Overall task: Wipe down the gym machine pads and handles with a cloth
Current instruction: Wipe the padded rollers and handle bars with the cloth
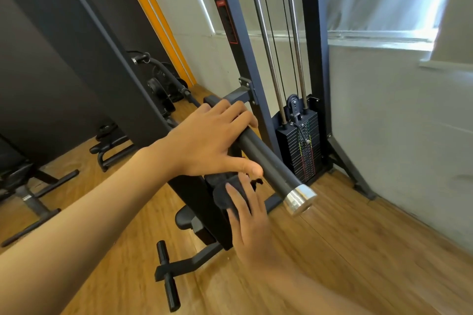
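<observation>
Closest to the lens is the left forearm, reaching in from the lower left to the cable machine, whose dark uprights and chrome guide rods rise out of the top of the view above a wooden floor. A broad dark slab of the machine slants down through the middle; whether it is a back pad or plain frame cannot be told from here. Behind it stands the weight stack, and a small black seat shows low beside the slab. Across the centre runs the handle bar, a black roller ending in a chrome cap. The left hand sits on the inner end of that bar, fingers curled over its top and thumb splayed beneath, holding it. The right hand, blurred, comes from the lower right just below the bar, with fingers that look fairly straight, laid over a dark cloth and pressing it against the edge of the slab. The step in hand looks like wiping that slab's edge while the bar is steadied. The bare stretch of roller out to the cap seems unwiped, so the next move likely calls for lifting the cloth up, wrapping it round the bar and drawing it outward, then shifting the left hand to free the covered part.
</observation>
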`<state>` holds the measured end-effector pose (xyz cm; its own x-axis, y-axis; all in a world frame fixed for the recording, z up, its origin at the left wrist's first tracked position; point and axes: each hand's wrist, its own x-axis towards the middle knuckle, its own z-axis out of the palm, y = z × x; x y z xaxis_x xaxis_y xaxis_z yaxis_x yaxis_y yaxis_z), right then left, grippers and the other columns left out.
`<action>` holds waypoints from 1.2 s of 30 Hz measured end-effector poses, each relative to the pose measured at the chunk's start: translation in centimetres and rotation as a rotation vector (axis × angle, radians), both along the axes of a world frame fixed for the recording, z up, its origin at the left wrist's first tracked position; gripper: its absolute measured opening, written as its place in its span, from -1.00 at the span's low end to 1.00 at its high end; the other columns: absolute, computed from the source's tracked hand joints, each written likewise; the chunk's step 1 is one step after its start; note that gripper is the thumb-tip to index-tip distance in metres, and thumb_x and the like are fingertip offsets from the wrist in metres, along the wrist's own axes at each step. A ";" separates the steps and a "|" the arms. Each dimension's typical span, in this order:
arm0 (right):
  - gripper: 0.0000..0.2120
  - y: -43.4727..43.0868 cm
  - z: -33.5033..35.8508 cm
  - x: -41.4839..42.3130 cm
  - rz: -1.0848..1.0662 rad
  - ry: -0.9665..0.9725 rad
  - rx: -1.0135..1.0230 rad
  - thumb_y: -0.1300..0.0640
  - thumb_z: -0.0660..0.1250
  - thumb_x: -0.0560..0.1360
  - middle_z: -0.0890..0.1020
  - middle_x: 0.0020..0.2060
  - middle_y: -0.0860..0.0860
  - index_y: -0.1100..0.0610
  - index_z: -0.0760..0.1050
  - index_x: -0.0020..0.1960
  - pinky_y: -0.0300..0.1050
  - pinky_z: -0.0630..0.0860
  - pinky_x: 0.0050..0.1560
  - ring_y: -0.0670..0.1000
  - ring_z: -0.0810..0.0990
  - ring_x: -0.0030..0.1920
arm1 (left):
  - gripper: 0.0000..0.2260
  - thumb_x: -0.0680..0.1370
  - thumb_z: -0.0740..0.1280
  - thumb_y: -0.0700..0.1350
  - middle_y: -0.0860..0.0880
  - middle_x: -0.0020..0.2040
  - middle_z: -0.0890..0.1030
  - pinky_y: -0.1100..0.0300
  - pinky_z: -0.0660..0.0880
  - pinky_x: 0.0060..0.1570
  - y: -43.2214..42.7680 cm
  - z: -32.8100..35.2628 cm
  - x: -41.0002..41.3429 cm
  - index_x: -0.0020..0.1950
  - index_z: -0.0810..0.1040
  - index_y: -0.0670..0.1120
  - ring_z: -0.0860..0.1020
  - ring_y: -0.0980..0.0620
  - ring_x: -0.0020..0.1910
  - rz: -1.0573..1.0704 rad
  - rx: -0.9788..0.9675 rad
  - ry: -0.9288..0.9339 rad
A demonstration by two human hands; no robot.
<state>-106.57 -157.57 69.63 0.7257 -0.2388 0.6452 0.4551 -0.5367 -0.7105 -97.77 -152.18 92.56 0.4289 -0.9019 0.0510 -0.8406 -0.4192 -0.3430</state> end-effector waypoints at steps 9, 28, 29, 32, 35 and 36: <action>-0.65 -1.0 4.0 0.2 0.083 0.056 -0.230 0.15 0.23 0.63 0.54 0.34 -0.01 0.05 0.50 0.40 -0.15 0.47 0.29 -0.02 0.47 0.32 | -0.19 0.47 -0.07 0.59 0.06 0.27 0.43 -0.01 0.43 0.14 0.1 0.3 -2.0 0.41 0.40 0.02 0.40 0.06 0.12 0.010 0.016 0.067; -0.64 -1.3 6.0 -3.6 0.195 0.149 -0.220 0.09 0.14 0.65 0.57 0.33 -0.06 0.05 0.54 0.37 -0.09 0.35 0.46 -0.07 0.43 0.39 | -0.12 0.43 -0.17 0.62 0.02 0.20 0.46 -0.09 0.47 0.10 0.2 0.5 -5.1 0.36 0.41 0.00 0.45 -0.03 0.05 0.009 -0.030 0.080; -0.68 -1.3 7.2 -2.2 0.219 0.191 -0.223 0.09 0.15 0.65 0.60 0.26 -0.08 0.04 0.57 0.32 -0.04 0.44 0.39 -0.09 0.47 0.32 | -0.13 0.43 -0.16 0.62 0.02 0.20 0.46 -0.10 0.47 0.11 0.2 0.6 -5.1 0.37 0.41 0.01 0.45 -0.03 0.05 0.010 -0.032 0.085; -0.66 -1.0 5.9 -3.3 0.162 0.158 -0.255 0.11 0.14 0.65 0.57 0.32 -0.08 0.03 0.54 0.36 -0.05 0.38 0.46 -0.09 0.44 0.39 | -0.14 0.44 -0.14 0.62 0.04 0.19 0.46 -0.09 0.48 0.11 0.3 0.5 -5.3 0.38 0.41 0.02 0.45 -0.02 0.06 0.000 -0.033 0.093; -0.52 -1.3 1.0 -7.7 0.141 0.073 -0.257 0.20 0.18 0.64 0.34 0.57 -0.01 0.06 0.35 0.56 -0.08 0.14 0.60 0.05 0.27 0.58 | -0.19 0.47 -0.06 0.59 0.04 0.22 0.46 -0.10 0.47 0.12 0.5 0.5 -5.4 0.41 0.39 0.03 0.46 -0.02 0.10 -0.024 -0.037 0.084; -0.49 -1.3 0.2 -7.8 0.137 0.052 -0.252 0.22 0.20 0.63 0.31 0.58 0.01 0.07 0.33 0.57 -0.04 0.14 0.60 0.09 0.28 0.58 | -0.21 0.47 -0.04 0.57 0.04 0.23 0.45 -0.10 0.47 0.13 0.4 0.5 -5.5 0.42 0.38 0.03 0.45 -0.02 0.12 -0.026 -0.030 0.096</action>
<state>-114.40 -158.83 69.81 0.7739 0.0264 0.6328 0.5017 -0.6353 -0.5871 -103.30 -151.78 93.10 0.4094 -0.9116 0.0377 -0.8798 -0.4054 -0.2484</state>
